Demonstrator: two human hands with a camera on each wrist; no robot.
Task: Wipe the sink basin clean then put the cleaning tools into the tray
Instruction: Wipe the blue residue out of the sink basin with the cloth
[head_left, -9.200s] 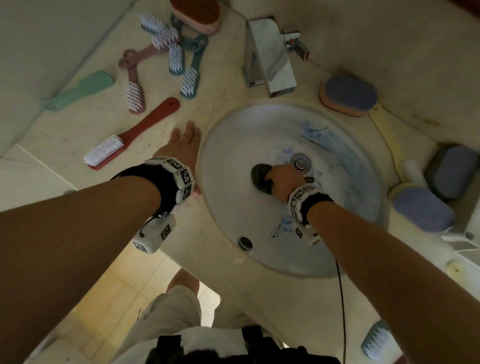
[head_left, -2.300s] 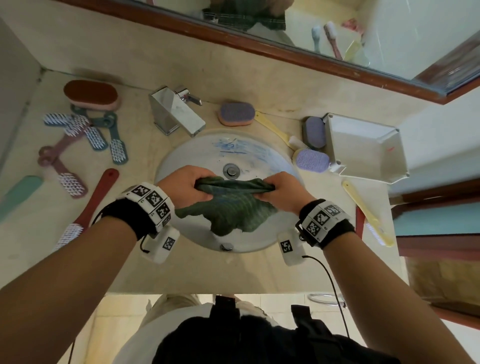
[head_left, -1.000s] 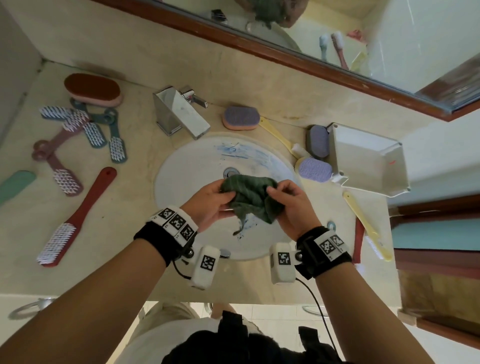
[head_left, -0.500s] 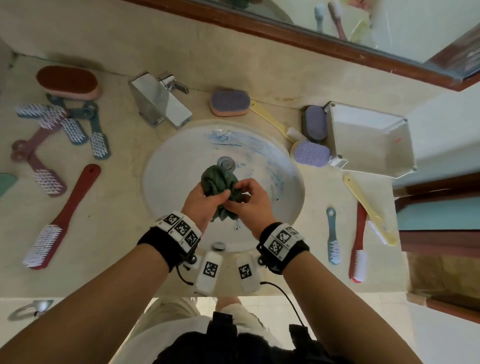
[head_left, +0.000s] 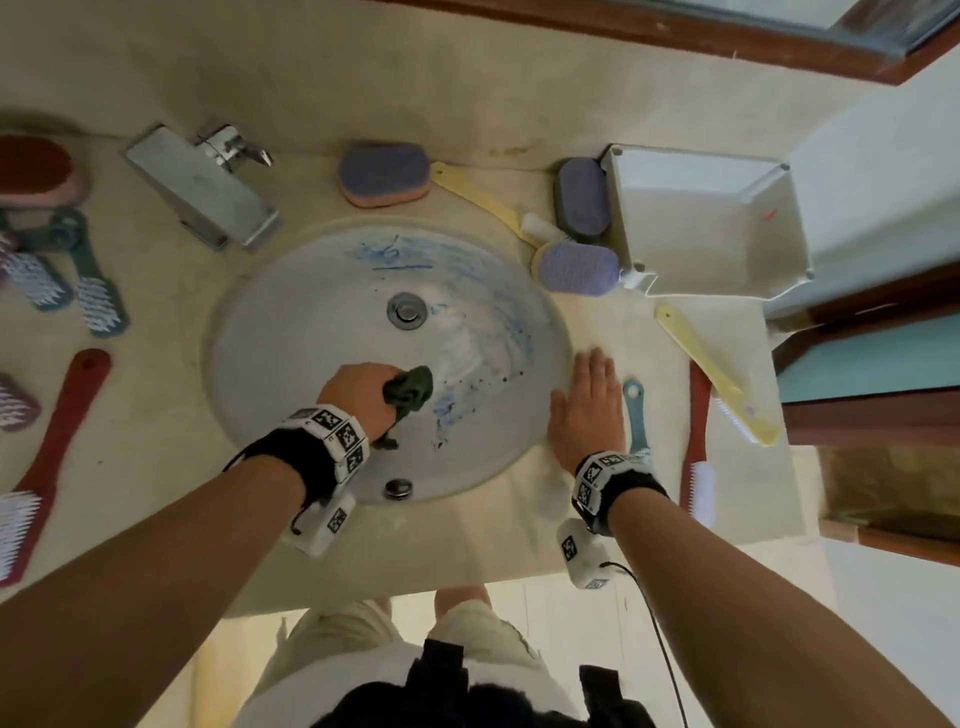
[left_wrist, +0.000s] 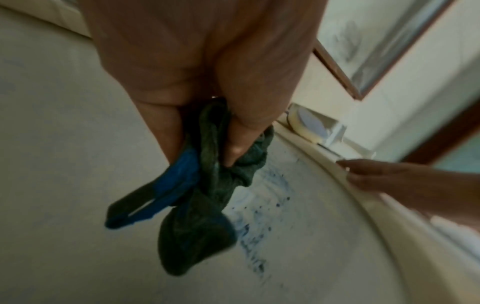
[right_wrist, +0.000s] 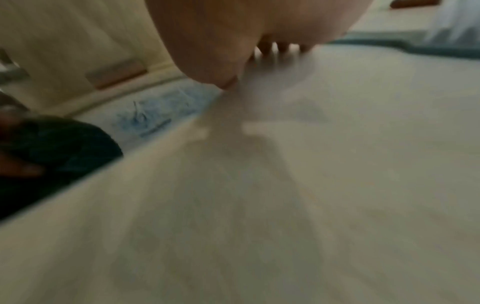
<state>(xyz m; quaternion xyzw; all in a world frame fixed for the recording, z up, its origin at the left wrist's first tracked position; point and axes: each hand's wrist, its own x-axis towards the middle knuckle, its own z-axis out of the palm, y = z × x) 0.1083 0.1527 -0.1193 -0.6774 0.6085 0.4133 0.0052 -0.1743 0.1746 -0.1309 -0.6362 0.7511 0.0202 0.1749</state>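
The round white sink basin carries blue smears along its far side and dark specks near the front right. My left hand grips a bunched dark green cloth low inside the basin, left of the specks. In the left wrist view the cloth hangs from my curled fingers, stained blue on one fold. My right hand lies flat with straight fingers on the counter at the basin's right rim. The empty white tray stands at the back right.
A chrome tap stands behind the basin. Purple sponges and yellow brushes lie between basin and tray. A teal brush and a red brush lie by my right hand. Several brushes crowd the left counter.
My right hand let go of the cloth and moved right onto the counter beside the basin. My left hand kept the cloth and lowered it into the basin.
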